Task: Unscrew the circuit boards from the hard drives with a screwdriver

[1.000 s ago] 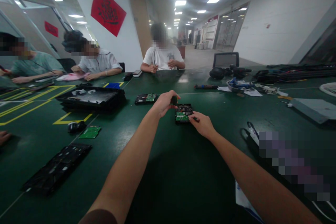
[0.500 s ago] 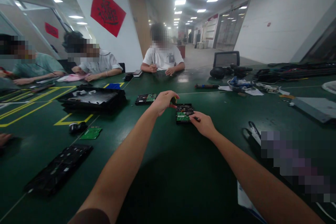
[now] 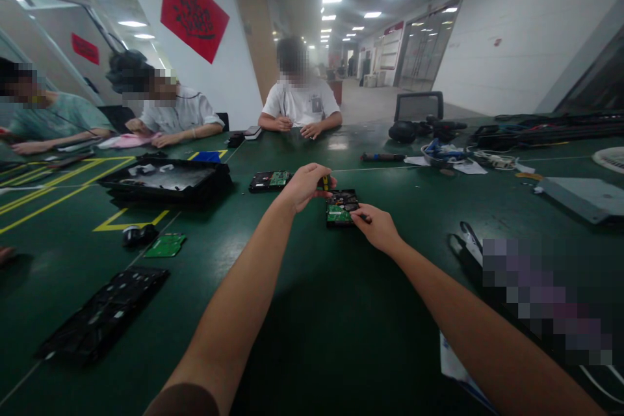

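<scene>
A black hard drive with a green circuit board (image 3: 338, 213) lies on the dark green table in front of me. Above its far left corner, my left hand (image 3: 311, 185) closes around a short screwdriver with a yellow and black handle (image 3: 326, 183). Its tip is hidden. At the drive's right edge my right hand (image 3: 375, 223) is pinched together, with something small and dark between the fingertips that I cannot make out. Just beyond my left wrist lies a second hard drive (image 3: 266, 181), also with a green board showing.
To the left are a black tray (image 3: 166, 183), a loose green circuit board (image 3: 166, 245) and a long black panel (image 3: 104, 315). A blue-black tool (image 3: 383, 157), a grey metal box (image 3: 582, 198) and cables (image 3: 536, 133) lie to the right. Three people sit across the table.
My view has shifted slightly. The screwdriver's yellow handle now stands more upright and shows more clearly in my left hand. My right hand stays at the drive's edge.
</scene>
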The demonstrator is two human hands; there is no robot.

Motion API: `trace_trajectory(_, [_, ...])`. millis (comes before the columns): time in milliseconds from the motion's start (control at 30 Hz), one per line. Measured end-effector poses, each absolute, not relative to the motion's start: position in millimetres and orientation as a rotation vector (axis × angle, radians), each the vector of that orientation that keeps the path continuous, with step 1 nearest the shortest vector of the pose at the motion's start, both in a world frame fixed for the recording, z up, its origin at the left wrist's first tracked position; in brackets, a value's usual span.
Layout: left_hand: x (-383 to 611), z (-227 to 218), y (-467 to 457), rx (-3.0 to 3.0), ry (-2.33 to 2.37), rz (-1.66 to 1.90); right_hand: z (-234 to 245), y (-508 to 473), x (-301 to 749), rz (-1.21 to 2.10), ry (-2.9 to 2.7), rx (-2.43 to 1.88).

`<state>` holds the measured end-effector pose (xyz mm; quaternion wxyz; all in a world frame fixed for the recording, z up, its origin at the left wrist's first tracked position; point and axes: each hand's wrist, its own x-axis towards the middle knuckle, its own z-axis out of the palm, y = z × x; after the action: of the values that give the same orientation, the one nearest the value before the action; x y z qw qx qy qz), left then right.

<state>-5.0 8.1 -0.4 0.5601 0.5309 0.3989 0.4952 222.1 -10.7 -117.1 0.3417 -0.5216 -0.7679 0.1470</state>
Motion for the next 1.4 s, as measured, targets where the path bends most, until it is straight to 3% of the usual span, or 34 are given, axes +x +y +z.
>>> trace_trajectory(900, [-7, -2, 2, 1.345, 0.973, 1.236, -116, -13, 221, 0.416, -1.965, -1.343])
trace_trajectory(1133, [-3, -5, 5, 1.115, 0.876, 1.244, -116, -13, 221, 0.417, -1.963, -1.327])
trace_trajectory(1400, [-4, -5, 7, 1.339, 1.001, 1.23, -116, -13, 220, 0.39, -1.968, -1.341])
